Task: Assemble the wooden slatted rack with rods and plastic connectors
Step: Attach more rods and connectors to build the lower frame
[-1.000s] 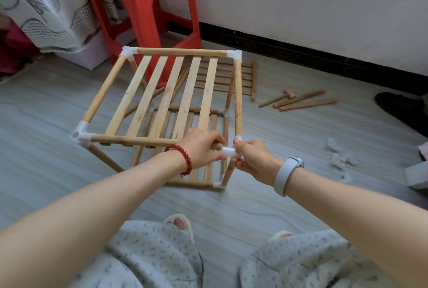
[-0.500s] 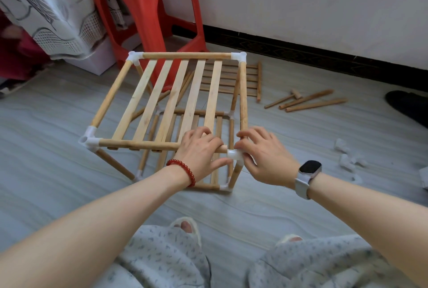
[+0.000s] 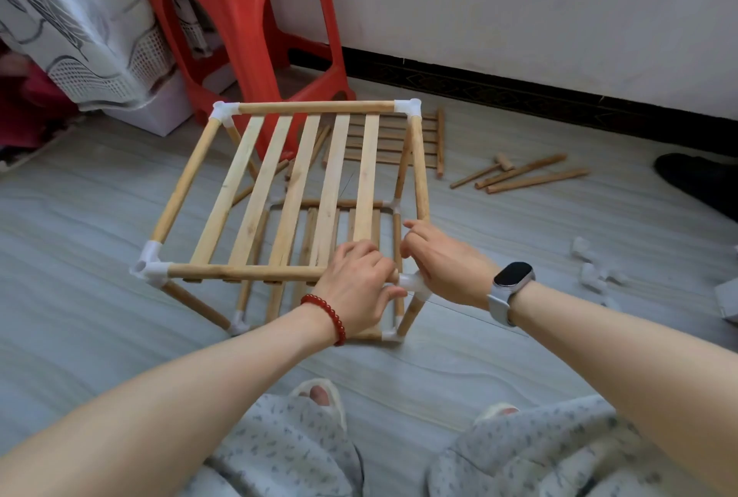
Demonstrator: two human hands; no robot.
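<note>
Rack [image 3: 303,185] stands on floor [image 3: 80,257], stool [image 3: 239,29] behind it. Spare panel [image 3: 399,141] lies behind rack's right side; loose rods [image 3: 531,177] right of panel; connectors [image 3: 595,277] further right, nearer. Hands at rack's near right corner.

Open floor [image 3: 80,257] left of rack [image 3: 303,193]; red stool [image 3: 239,37] close behind, loose rods [image 3: 527,177] right.

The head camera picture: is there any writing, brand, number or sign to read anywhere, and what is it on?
None can be read.
Smartwatch on the right wrist: screen dark, nothing showing.
Red plastic stool: a coloured patch at its top edge, cut off and too blurred to read.
Dark skirting board: a repeating ornament only, no letters.
Wooden rack and its white corner connector: no markings visible.
</note>
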